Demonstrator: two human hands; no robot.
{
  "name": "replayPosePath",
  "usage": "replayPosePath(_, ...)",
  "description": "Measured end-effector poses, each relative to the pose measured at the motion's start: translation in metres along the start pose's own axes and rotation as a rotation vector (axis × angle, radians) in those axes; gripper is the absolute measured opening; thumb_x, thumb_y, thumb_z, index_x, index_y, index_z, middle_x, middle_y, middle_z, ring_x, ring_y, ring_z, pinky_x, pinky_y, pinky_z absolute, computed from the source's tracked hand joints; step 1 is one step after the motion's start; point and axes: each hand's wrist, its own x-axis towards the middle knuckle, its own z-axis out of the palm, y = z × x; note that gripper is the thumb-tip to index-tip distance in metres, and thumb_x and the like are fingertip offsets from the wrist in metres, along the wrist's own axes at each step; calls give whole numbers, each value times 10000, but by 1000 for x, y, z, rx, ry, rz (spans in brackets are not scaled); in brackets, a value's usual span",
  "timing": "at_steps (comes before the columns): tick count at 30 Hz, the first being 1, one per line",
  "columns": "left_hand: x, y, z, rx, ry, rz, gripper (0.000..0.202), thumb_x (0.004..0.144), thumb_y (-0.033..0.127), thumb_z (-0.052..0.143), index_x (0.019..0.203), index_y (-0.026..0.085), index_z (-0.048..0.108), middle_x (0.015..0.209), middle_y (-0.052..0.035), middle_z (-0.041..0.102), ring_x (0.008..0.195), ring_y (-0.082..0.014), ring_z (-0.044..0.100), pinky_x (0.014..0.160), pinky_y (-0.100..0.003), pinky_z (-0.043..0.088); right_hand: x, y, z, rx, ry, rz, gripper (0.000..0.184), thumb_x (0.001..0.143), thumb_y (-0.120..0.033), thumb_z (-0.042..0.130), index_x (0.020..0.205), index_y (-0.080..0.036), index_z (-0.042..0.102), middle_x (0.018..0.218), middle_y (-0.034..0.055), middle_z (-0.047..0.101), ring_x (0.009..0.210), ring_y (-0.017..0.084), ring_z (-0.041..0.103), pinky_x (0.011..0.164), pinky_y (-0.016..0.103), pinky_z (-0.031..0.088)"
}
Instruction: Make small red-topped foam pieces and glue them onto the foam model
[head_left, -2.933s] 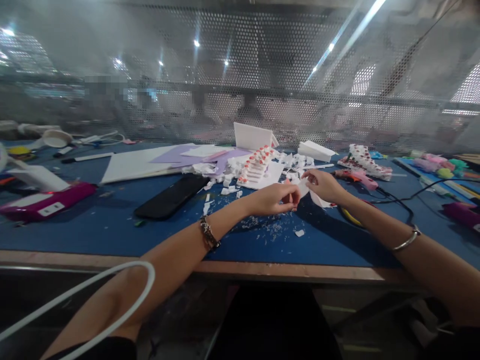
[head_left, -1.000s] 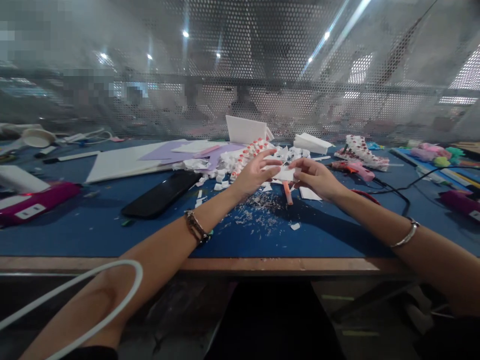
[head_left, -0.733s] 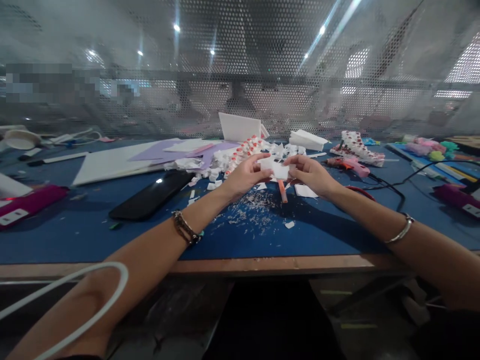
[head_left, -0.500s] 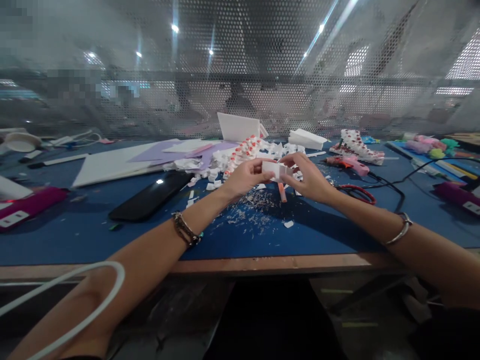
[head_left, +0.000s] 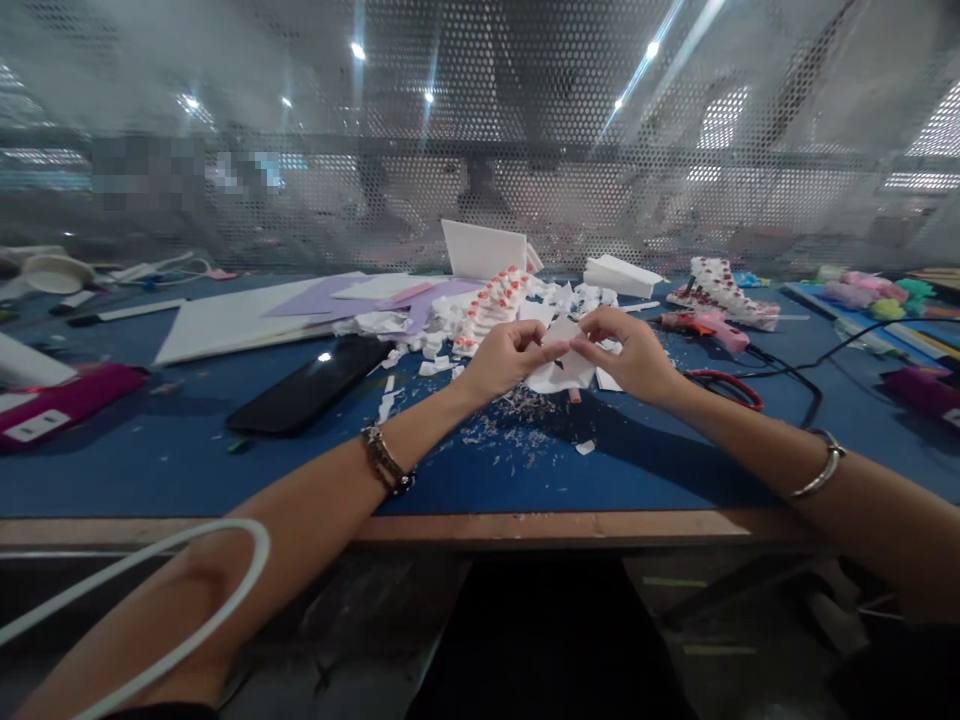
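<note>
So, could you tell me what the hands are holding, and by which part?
A small white piece, held between both: the left hand pinches its upper left edge, the right hand its upper right edge.

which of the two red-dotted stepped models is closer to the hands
The middle stepped model, just behind the left hand, which pinches a white paper piece. The right stepped model stands farther off, beyond the pink glue gun.

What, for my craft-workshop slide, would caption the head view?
Left hand and right hand pinch a small white paper piece above a blue mat strewn with white shavings, beside a black phone.
</note>
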Motion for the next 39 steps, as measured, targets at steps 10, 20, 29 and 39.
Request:
replayPosePath(10, 16, -24, -22, 86, -155, -54, 318, 736, 327, 577, 985, 130, 599, 654, -6, 547, 554, -77, 469, 547, -223, 364, 16, 29, -27, 589, 310, 350, 120, 728, -314, 574, 804, -228, 540, 705, -39, 454, 529, 49, 346, 483, 197, 296)
replayPosePath(20, 15, -20, -20, -204, 155, -206, 238, 678, 347, 647, 796, 144, 607, 736, -25, 597, 597, -79, 514, 634, -243, 430, 13, 27, -34, 39, 441, 90, 117, 690, -115, 441, 757, -211, 437, 774, 7, 480, 642, 101, 440, 579, 241, 365)
replayPosePath(29, 4, 0, -1, -526, 48, -255, 193, 677, 322, 666, 710, 138, 620, 673, 3, 595, 657, -69, 551, 693, -207, 446, -8, -12, -3, -423, -248, -105, 368, 825, -331, 475, 1178, -229, 494, 653, -17, 616, 537, 98, 515, 546, 228, 362)
replayPosePath(39, 3, 0, 0, -624, 0, -221, 120, 698, 274, 651, 698, 154, 643, 705, -3, 613, 686, -71, 551, 721, -211, 458, -6, -8, -9, -325, -69, -304, 190, 858, -302, 451, 902, -208, 610, 772, 13, 594, 659, 86, 521, 657, 219, 415)
